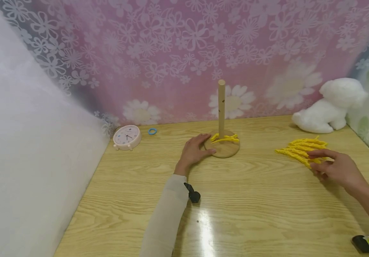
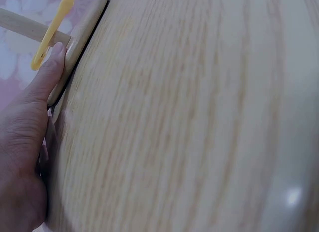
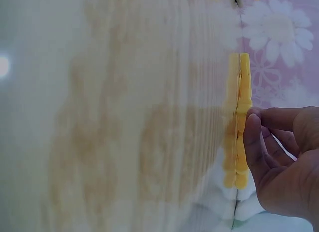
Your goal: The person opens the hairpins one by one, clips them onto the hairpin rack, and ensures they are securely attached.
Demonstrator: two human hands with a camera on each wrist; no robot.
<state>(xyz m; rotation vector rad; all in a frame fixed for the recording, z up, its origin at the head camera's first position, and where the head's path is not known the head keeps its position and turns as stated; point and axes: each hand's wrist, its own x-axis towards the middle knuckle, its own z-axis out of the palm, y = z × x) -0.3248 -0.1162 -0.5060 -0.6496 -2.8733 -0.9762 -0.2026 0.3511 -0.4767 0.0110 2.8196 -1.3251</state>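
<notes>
A wooden stand with an upright pole (image 1: 221, 110) and a round base (image 1: 224, 151) stands on the table. My left hand (image 1: 194, 151) grips the left rim of the base; in the left wrist view its thumb (image 2: 55, 60) lies at the rim. One slim yellow plastic piece (image 1: 225, 140) lies on the base around the pole. Several similar yellow pieces (image 1: 295, 151) lie overlapping at the right. My right hand (image 1: 338, 169) is at their near right end, its thumb and index finger pinching a yellow piece (image 3: 242, 97). The exact grip is partly hidden.
At the left back are a pink alarm clock (image 1: 127, 137) and a small blue ring (image 1: 152, 131). A white plush dog (image 1: 332, 105) sits at the right back. Flowered curtains (image 1: 178, 60) border the wooden table (image 1: 252, 207).
</notes>
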